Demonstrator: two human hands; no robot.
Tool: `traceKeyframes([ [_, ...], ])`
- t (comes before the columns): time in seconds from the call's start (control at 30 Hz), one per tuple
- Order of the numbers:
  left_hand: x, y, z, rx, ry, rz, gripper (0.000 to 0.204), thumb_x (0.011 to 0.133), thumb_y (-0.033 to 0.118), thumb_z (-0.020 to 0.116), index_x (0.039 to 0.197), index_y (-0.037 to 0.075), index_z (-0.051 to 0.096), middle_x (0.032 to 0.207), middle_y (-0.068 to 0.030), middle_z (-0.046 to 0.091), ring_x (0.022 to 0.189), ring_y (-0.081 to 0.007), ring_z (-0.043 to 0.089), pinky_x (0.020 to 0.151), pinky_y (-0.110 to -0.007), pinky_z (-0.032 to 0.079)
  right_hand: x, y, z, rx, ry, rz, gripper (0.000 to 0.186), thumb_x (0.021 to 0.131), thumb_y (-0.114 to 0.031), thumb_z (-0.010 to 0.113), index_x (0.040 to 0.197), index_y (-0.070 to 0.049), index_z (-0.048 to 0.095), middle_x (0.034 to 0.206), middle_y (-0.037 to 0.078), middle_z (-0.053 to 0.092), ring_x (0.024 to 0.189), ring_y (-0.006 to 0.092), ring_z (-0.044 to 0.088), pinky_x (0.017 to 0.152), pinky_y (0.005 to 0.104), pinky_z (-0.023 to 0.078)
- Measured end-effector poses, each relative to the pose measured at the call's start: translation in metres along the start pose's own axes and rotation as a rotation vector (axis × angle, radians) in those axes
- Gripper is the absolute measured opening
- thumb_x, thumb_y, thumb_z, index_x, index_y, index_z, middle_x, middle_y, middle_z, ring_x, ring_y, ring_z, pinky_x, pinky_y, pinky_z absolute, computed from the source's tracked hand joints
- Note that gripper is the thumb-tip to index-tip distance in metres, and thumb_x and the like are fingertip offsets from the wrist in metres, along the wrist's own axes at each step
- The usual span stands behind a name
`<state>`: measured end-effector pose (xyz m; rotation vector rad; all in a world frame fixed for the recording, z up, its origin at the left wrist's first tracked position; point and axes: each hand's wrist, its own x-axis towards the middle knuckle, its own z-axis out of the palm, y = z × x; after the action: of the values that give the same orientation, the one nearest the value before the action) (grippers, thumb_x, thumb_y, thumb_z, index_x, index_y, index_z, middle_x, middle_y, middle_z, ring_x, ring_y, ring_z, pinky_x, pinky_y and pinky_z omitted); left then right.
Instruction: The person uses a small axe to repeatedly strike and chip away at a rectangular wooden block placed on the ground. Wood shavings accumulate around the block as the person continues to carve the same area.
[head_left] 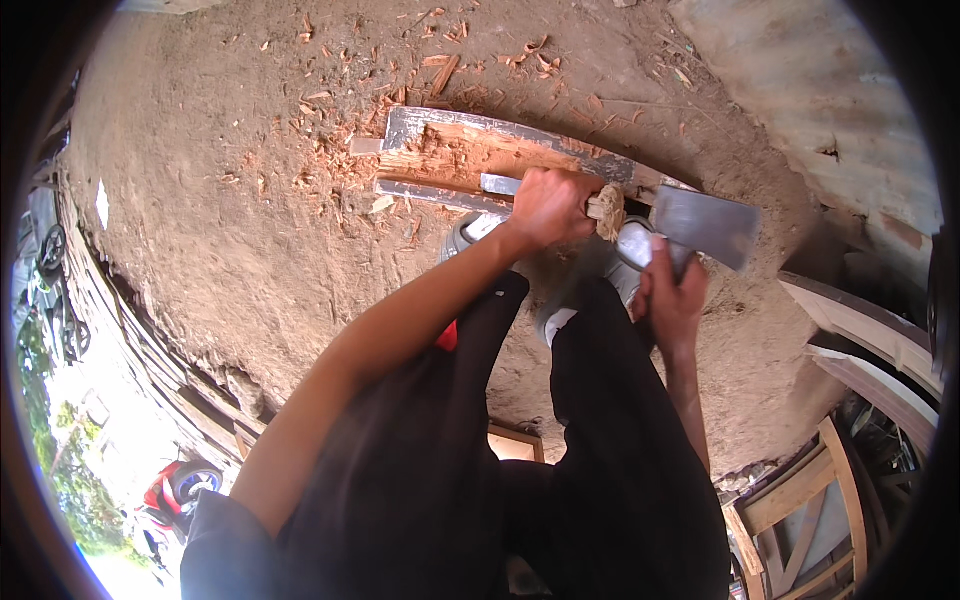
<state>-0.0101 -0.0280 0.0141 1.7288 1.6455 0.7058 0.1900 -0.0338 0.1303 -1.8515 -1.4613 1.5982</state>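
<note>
A: Setting: brown earth floor point(220, 200); corrugated sheet wall point(810, 90), upper right; red motorcycle point(168, 490), lower left. Containers?

B: One hollowed wooden piece point(470, 122), on the floor just ahead of the shoes point(462, 236). Rims grey and worn; trough reddish, holding loose chips point(430, 140). More shavings point(444, 75) scattered beyond it and to its left.

A: Items in hand?

B: Left hand point(552, 207): fingers closed tightly round a chisel point(500, 184), frayed butt to the right, blade pointing left along the trough. Right hand point(675, 290): fingers closed on a broad-bladed metal tool point(705, 225), its grip mostly hidden; blade near the chisel's butt, apart from it.

A: Edges, clearance?

B: Left end of the piece faces open floor. Right side tighter: wall, curved boards point(870, 320), timber frame point(848, 480).
</note>
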Motion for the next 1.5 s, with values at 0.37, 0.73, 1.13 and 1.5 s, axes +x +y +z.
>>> traceKeyframes([
  [0.37, 0.001, 0.002, -0.004, 0.043, -0.061, -0.07, 0.024, 0.069, 0.022, 0.071, 0.091, 0.012, 0.07, 0.079, -0.0169, 0.072, 0.076, -0.0384, 0.072, 0.067, -0.051, 0.054, -0.001, -0.017, 0.002, 0.082, -0.039, 0.184, 0.03, 0.104, -0.032, 0.063, 0.096, -0.003, 0.057, 0.065, 0.0, 0.052, 0.045, 0.0099, 0.049, 0.04, 0.0278, 0.039],
  [0.73, 0.004, -0.004, -0.007, 0.062, -0.082, -0.085, 0.028, 0.071, 0.025, 0.072, 0.095, 0.012, 0.072, 0.081, -0.0177, 0.073, 0.079, -0.0377, 0.073, 0.07, -0.051, 0.055, 0.001, -0.022, 0.012, 0.136, 0.072, 0.164, 0.034, 0.104, -0.035, 0.062, 0.09, -0.005, 0.054, 0.063, 0.0, 0.049, 0.042, 0.0113, 0.048, 0.038, 0.0287, 0.039],
  [1.13, -0.006, -0.008, -0.017, 0.111, -0.247, 0.042, 0.029, 0.074, 0.029, 0.077, 0.099, 0.014, 0.071, 0.084, -0.0138, 0.074, 0.08, -0.0348, 0.074, 0.07, -0.048, 0.056, -0.015, -0.045, -0.015, 0.259, -0.012, 0.291, 0.034, 0.107, -0.041, 0.056, 0.105, -0.007, 0.054, 0.067, -0.001, 0.046, 0.045, 0.0096, 0.045, 0.04, 0.0267, 0.037],
  [1.5, 0.016, 0.027, -0.003, -0.069, -0.216, -0.003, 0.026, 0.076, 0.022, 0.071, 0.099, 0.009, 0.073, 0.089, -0.0188, 0.074, 0.088, -0.0382, 0.073, 0.078, -0.05, 0.056, -0.03, -0.024, -0.032, 0.326, 0.034, 0.345, 0.033, 0.109, -0.04, 0.052, 0.104, -0.007, 0.053, 0.065, 0.002, 0.045, 0.042, 0.0131, 0.046, 0.039, 0.029, 0.039],
])
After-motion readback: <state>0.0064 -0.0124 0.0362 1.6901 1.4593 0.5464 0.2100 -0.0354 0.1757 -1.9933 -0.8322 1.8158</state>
